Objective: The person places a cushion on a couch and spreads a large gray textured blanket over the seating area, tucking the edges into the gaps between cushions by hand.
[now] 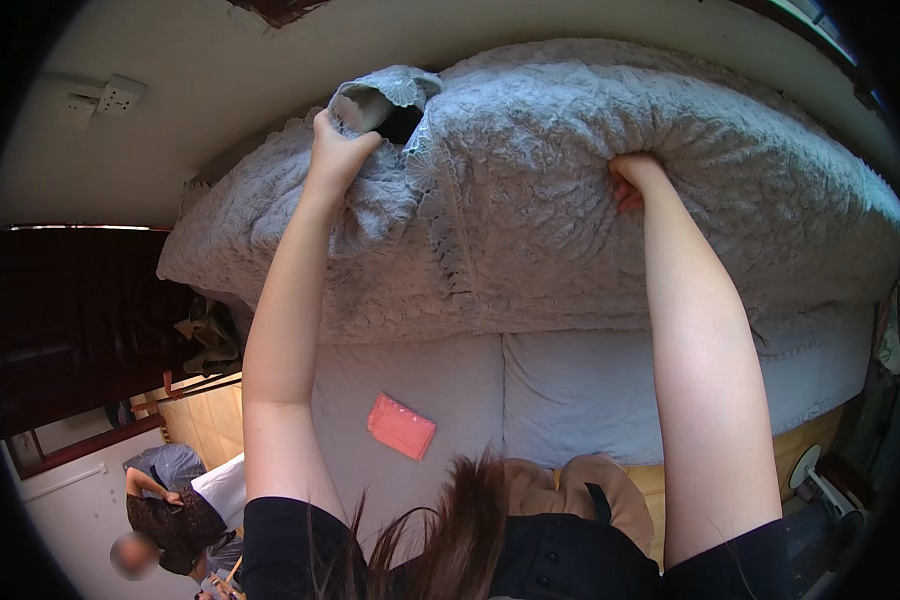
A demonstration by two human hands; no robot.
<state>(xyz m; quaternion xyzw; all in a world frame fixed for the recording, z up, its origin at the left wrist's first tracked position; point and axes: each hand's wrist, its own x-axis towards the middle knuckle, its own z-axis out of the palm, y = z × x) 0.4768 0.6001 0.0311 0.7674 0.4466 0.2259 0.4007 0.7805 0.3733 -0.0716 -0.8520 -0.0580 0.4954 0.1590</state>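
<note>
A pale grey, plush textured cover (540, 187) with lace trim is draped over the back of a sofa. At the upper left, my left hand (345, 150) grips a gathered part of the cover beside a raised lace edge, where a dark gap shows behind it. My right hand (636, 178) presses into the cover further right, with its fingers curled and creases spreading from it; whether cloth is pinched between them is hard to tell. On the light grey seat cushion (450, 375) below lies a small folded coral-pink item (402, 426), its surface shiny in places.
A wall with white power sockets (121, 94) rises behind the sofa. Dark carved wooden furniture (82, 315) stands at the left. Another person (176, 517) is at the lower left, near a white surface. A round-based stand (805, 466) is at the lower right.
</note>
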